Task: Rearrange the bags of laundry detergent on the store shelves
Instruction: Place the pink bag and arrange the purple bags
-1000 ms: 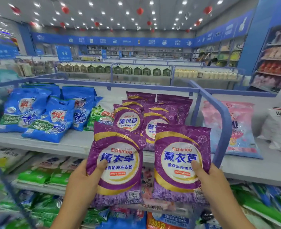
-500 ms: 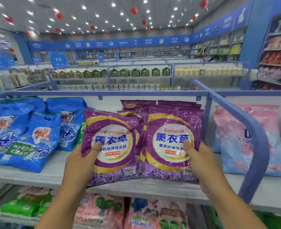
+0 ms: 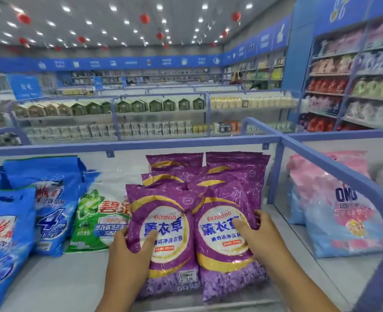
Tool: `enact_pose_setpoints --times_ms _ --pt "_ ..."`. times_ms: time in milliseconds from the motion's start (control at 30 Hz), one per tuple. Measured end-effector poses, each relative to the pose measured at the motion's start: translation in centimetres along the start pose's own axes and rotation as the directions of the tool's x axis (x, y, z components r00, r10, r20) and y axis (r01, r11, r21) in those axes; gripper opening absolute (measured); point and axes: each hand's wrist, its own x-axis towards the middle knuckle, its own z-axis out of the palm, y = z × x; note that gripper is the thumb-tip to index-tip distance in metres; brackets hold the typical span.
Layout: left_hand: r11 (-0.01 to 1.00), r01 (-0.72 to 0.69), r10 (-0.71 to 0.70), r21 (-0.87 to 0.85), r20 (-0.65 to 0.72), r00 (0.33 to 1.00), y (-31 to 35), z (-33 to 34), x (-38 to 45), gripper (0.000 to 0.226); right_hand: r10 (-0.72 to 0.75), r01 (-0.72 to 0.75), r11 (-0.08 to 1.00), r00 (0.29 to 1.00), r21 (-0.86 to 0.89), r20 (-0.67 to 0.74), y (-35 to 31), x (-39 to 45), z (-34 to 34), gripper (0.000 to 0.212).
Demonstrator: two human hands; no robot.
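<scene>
Two purple bags lie at six o'clock on the shelf (image 3: 57,287), side by side and touching. My left hand (image 3: 127,251) grips the left bag (image 3: 163,239) at its edge, thumb on the face; my right hand (image 3: 257,239) clasps the right bag (image 3: 224,248) likewise. I judge both are being set at the front of the purple stack (image 3: 206,170), at twelve o'clock. Blue bags (image 3: 51,206) lie at nine, a green bag (image 3: 98,219) at ten, pink bags (image 3: 339,210) at three beyond the divider (image 3: 321,158).

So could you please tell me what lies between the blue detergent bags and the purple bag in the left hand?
In the head view, one green-and-white detergent bag lies there, its right edge tucked behind the purple bag.
</scene>
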Motion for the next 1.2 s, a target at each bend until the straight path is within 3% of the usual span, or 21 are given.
enact_pose_setpoints --times_ms 100,167,200,267,333,400,467,600,667,767,800,900,1033,1100,1167,1200 --pt "0.984 -0.075 0.092 0.159 -0.102 0.991 -0.1 -0.1 0.1 0.074 -0.036 0.034 0.999 0.998 -0.028 -0.042 -0.2 0.4 0.1 0.031" --pt "0.911 -0.321 0.378 0.261 -0.212 0.901 0.3 0.0 -0.4 0.052 -0.051 0.049 0.999 0.995 -0.024 -0.083 0.1 0.6 -0.2 0.016" --pt "0.824 -0.507 0.559 0.252 -0.219 0.8 0.5 0.2 -0.7 0.037 -0.06 0.058 0.998 0.993 -0.024 -0.098 0.2 0.6 -0.3 0.012" --pt "0.558 -0.815 0.829 0.155 -0.139 0.541 0.9 1.1 -1.6 0.022 -0.078 0.077 0.997 0.989 -0.009 -0.125 0.2 0.6 -0.5 0.008" --pt "0.336 -0.942 0.942 -0.015 0.024 0.336 1.7 2.6 -2.6 0.018 -0.082 0.089 0.995 0.986 0.039 -0.146 0.4 0.3 -0.5 0.009" --pt "0.271 -0.949 0.953 -0.162 0.185 0.241 2.6 4.1 -3.0 0.019 -0.088 0.105 0.991 0.979 0.088 -0.184 0.7 -0.2 -0.6 0.007" --pt "0.386 -0.902 0.895 -0.195 0.317 0.314 3.5 5.3 -3.0 0.023 -0.087 0.115 0.987 0.971 0.115 -0.223 0.9 -0.5 -0.9 0.005" --pt "0.738 -0.664 0.662 -0.125 0.33 0.673 5.4 6.3 -2.2 0.015 -0.124 0.165 0.979 0.949 0.122 -0.288 1.3 -0.5 -2.7 0.008" --pt "0.838 -0.528 0.54 -0.139 0.351 0.765 6.4 7.0 -1.9 0.018 -0.153 0.204 0.967 0.942 0.149 -0.297 1.1 0.2 -4.0 0.006" --pt "0.905 -0.42 0.407 -0.069 0.435 0.803 8.1 8.6 -1.3 0.063 -0.197 0.239 0.961 0.942 0.135 -0.271 0.4 1.5 -5.3 0.003" --pt "0.926 -0.368 0.365 -0.083 0.443 0.819 8.8 9.3 -1.2 0.068 -0.214 0.249 0.962 0.942 0.11 -0.259 0.3 1.8 -5.4 0.002" --pt "0.972 -0.204 0.234 -0.114 0.458 0.858 10.4 11.5 -1.6 0.052 -0.226 0.235 0.972 0.954 0.026 -0.197 0.6 1.6 -4.6 0.015" --pt "0.98 0.002 0.082 -0.197 0.419 0.904 9.0 15.0 -1.5 0.081 -0.176 0.191 0.979 0.969 0.07 -0.174 2.2 1.1 -3.4 0.051" --pt "0.942 0.094 0.056 -0.321 0.428 0.902 7.8 16.5 -0.4 0.091 -0.141 0.175 0.965 0.974 0.196 -0.177 2.5 1.2 -2.9 0.051" --pt "0.903 0.109 0.077 -0.416 0.406 0.911 8.7 16.5 -1.1 0.067 -0.129 0.182 0.945 0.971 0.273 -0.2 1.9 1.5 -2.8 0.039" --pt "0.9 0.045 0.13 -0.433 0.367 0.921 9.5 16.4 -1.4 0.047 -0.136 0.195 0.941 0.966 0.277 -0.219 1.6 1.9 -2.9 0.033"
